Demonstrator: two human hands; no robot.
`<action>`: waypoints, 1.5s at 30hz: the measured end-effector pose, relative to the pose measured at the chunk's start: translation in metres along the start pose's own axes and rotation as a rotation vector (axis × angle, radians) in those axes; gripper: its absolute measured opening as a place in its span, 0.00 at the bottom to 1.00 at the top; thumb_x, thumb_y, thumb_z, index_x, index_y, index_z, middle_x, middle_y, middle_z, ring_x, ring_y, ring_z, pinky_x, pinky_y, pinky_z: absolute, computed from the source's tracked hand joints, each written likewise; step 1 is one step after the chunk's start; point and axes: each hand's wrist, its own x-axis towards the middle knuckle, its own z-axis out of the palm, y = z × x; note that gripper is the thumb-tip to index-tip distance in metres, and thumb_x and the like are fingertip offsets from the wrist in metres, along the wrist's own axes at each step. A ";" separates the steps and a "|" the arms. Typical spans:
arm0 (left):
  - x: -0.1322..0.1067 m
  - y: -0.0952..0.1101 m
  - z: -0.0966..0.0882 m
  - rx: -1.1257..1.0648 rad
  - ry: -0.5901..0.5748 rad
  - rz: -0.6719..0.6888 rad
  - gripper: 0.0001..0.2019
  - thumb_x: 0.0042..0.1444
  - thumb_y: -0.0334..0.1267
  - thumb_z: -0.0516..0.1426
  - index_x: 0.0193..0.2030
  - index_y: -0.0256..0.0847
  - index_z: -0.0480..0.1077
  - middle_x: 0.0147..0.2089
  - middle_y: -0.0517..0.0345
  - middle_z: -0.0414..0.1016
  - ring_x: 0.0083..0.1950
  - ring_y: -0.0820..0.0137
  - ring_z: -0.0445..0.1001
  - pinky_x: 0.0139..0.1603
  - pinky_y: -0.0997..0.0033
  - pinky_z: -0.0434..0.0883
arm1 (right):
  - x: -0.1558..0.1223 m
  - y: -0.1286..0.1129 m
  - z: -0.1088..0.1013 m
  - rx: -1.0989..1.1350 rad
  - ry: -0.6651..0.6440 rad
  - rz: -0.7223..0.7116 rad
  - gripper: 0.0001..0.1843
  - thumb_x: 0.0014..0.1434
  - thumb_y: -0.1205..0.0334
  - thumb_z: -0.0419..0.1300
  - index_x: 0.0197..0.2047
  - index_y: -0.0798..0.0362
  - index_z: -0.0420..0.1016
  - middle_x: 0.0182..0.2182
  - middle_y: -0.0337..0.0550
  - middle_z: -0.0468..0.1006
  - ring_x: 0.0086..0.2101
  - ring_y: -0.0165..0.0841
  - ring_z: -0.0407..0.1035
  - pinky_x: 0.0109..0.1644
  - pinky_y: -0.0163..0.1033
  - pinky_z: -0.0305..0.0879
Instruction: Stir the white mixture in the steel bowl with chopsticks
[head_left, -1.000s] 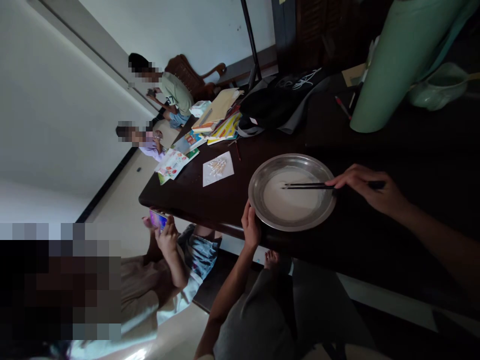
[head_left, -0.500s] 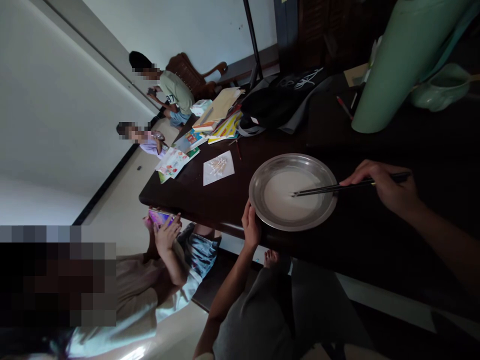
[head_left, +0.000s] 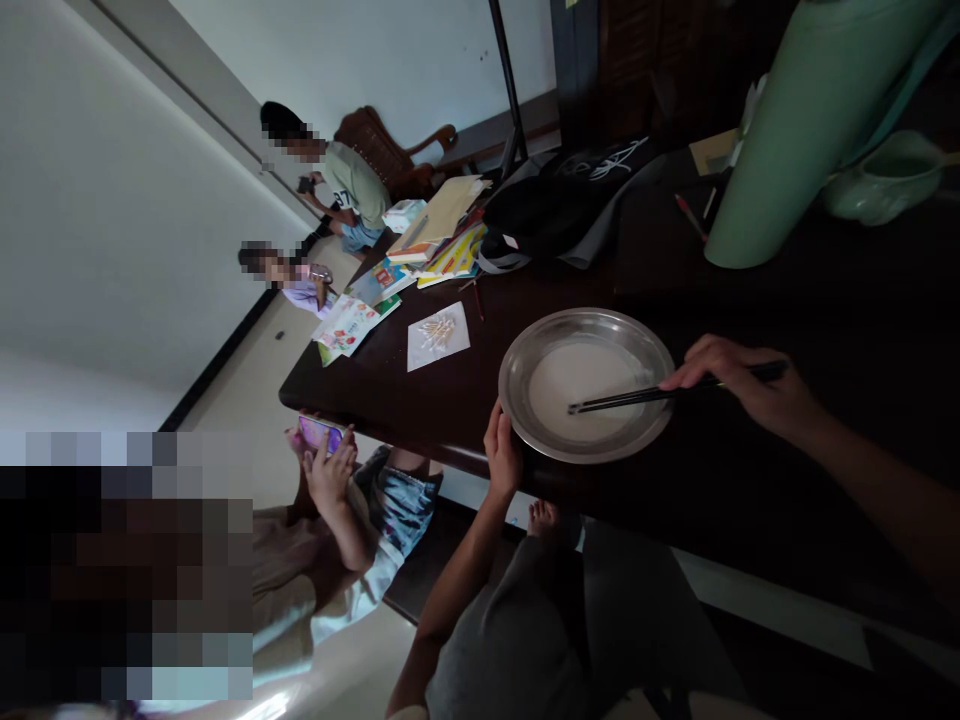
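Note:
A round metal pan [head_left: 517,350] holding a pale white liquid rests on the dark wooden table [head_left: 750,470]. My left hand [head_left: 501,452] grips the pan's near rim with curled fingers. My right hand [head_left: 739,385] pinches a pair of dark chopsticks [head_left: 630,397] whose tips dip into the liquid near the pan's middle.
A tall green vase [head_left: 795,130] and a green pot [head_left: 881,180] stand at the back right. A black bag [head_left: 555,205], stacked books [head_left: 439,235] and a sheet of paper [head_left: 437,335] lie to the left. A person with a phone [head_left: 319,433] sits beside me; two other people sit farther off.
The chopsticks swept through the liquid: tips went from the pan's upper left toward the centre, then back left and lower. My right hand shifted right, then left. The left hand stayed on the rim.

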 end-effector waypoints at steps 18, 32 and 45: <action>0.001 -0.005 0.000 -0.017 0.010 -0.013 0.31 0.61 0.63 0.56 0.57 0.39 0.79 0.60 0.46 0.80 0.65 0.54 0.75 0.69 0.58 0.67 | 0.001 0.000 -0.005 -0.054 0.141 0.049 0.23 0.67 0.43 0.59 0.25 0.44 0.81 0.30 0.43 0.86 0.35 0.41 0.78 0.45 0.49 0.72; 0.000 -0.008 0.000 -0.047 0.005 -0.015 0.33 0.60 0.64 0.57 0.57 0.38 0.79 0.60 0.45 0.80 0.65 0.53 0.75 0.69 0.57 0.66 | 0.000 -0.003 -0.004 -0.048 0.158 0.036 0.24 0.68 0.44 0.58 0.24 0.44 0.80 0.28 0.42 0.85 0.33 0.40 0.78 0.42 0.48 0.71; 0.001 -0.003 0.001 -0.043 0.000 -0.013 0.33 0.59 0.65 0.57 0.57 0.38 0.79 0.59 0.44 0.81 0.65 0.53 0.75 0.69 0.56 0.66 | 0.000 -0.002 -0.005 -0.015 0.148 0.045 0.24 0.68 0.44 0.59 0.23 0.45 0.80 0.27 0.42 0.84 0.32 0.39 0.78 0.42 0.47 0.70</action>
